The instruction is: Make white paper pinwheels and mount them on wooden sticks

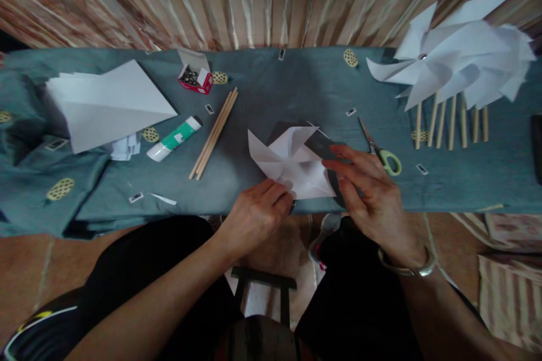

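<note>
A white paper pinwheel (296, 166) lies near the front edge of the cloth-covered table, its corners folded in toward the middle. My left hand (260, 208) is closed at its lower left, fingers bent and pinching the paper there. On the other side, my right hand (368, 189) has its fingers apart; the fingertips are at the right edge of the paper, and whether they touch it I cannot tell. Scissors (387, 161) with a green handle lie just beyond the right hand. A bracelet (409, 268) circles the right wrist.
Left of the pinwheel are wooden sticks (214, 135), a glue stick (175, 138), an open red box of small metal pieces (195, 78) and white paper sheets (112, 101). Finished pinwheels on sticks (457, 62) are piled at the right. A paper scrap (164, 199) lies in front.
</note>
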`<move>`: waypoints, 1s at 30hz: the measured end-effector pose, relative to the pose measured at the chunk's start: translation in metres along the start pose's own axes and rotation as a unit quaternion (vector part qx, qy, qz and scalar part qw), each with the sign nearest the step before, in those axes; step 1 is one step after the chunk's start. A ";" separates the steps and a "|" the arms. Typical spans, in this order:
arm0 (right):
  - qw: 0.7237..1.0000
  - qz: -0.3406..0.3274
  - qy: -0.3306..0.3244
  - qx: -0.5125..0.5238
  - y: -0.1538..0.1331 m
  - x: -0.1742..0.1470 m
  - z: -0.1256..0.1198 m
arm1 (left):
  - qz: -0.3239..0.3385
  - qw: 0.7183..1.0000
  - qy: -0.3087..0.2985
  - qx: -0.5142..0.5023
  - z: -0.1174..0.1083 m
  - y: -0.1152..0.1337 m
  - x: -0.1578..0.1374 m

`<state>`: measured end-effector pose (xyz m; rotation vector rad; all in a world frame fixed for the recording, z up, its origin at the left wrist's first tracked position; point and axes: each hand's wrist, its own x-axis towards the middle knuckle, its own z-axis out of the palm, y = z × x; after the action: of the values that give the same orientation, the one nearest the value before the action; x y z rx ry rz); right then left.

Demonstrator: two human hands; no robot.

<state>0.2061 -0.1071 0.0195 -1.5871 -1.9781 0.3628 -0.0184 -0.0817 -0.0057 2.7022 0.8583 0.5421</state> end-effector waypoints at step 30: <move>0.984 0.081 -0.020 0.157 0.007 0.008 0.021 | -0.055 0.997 -0.021 -0.044 -0.003 -0.003 -0.005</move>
<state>0.1983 -0.0950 0.0009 -1.5468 -1.7213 0.7384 -0.0248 -0.0815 -0.0059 2.5604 0.9435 0.4845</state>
